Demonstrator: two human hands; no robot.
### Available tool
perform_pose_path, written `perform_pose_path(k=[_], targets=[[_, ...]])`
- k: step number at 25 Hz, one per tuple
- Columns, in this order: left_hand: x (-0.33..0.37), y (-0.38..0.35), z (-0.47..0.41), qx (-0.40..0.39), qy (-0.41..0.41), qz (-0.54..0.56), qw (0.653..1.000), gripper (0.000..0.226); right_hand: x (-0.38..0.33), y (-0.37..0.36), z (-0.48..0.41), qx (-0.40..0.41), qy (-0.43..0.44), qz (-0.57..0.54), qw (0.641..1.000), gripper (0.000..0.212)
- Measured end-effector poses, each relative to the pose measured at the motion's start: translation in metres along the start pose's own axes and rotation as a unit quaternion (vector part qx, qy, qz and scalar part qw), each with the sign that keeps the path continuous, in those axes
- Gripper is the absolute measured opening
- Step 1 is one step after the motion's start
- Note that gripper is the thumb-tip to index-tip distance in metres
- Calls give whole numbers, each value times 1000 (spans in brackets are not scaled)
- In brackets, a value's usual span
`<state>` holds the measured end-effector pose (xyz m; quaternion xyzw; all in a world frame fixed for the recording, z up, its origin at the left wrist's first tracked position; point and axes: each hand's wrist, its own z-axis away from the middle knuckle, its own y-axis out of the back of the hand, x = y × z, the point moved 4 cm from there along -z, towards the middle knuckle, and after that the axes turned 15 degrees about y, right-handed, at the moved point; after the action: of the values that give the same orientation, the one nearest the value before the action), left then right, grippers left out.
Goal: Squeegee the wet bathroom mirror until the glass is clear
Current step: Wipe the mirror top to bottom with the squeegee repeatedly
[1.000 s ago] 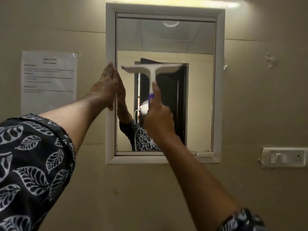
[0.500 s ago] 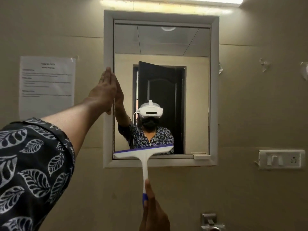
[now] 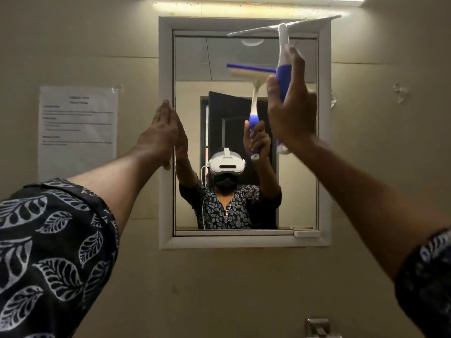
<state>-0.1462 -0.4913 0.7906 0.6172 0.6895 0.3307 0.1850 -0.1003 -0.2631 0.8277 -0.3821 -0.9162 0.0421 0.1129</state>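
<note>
The mirror hangs in a white frame on the beige wall. My right hand grips the blue handle of a white squeegee. Its blade sits level at the mirror's top right corner, across the upper frame. My left hand is flat, fingers together, pressed against the frame's left side. The glass reflects a person with a headset, both raised arms and the squeegee. I cannot make out water on the glass.
A printed paper sheet is taped to the wall left of the mirror. A strip light glows above the frame. A metal fitting shows at the bottom edge. Tape scraps stick to the wall at right.
The squeegee went down the left half of the glass to the bottom frame, then my right hand lifted it up to the top right corner. My left hand stayed on the frame.
</note>
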Motion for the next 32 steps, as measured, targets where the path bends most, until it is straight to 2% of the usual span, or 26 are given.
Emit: perform_pose_path(k=[4, 11, 15, 20, 23, 28, 32], targets=[[1, 0, 0, -8, 9, -5, 1000, 123, 34, -15, -18, -99, -32, 62, 993, 48], [1, -3, -4, -1, 6, -17, 1000, 122, 44, -31, -25, -204, -19, 106, 973, 55], [1, -5, -6, -1, 10, -23, 1000, 126, 44, -41, -37, -234, -67, 94, 965, 59], [1, -7, -7, 4, 15, -29, 999, 125, 45, -41, -21, -239, -62, 54, 967, 74], [1, -7, -7, 5, 17, -30, 999, 126, 44, -37, 20, -247, -76, 25, 966, 81], [3, -5, -5, 5, 20, -39, 999, 128, 31, -10, 142, -253, -77, 36, 964, 82], [5, -4, -3, -2, 25, -49, 998, 127, 12, 16, 237, -301, -100, 33, 948, 91]])
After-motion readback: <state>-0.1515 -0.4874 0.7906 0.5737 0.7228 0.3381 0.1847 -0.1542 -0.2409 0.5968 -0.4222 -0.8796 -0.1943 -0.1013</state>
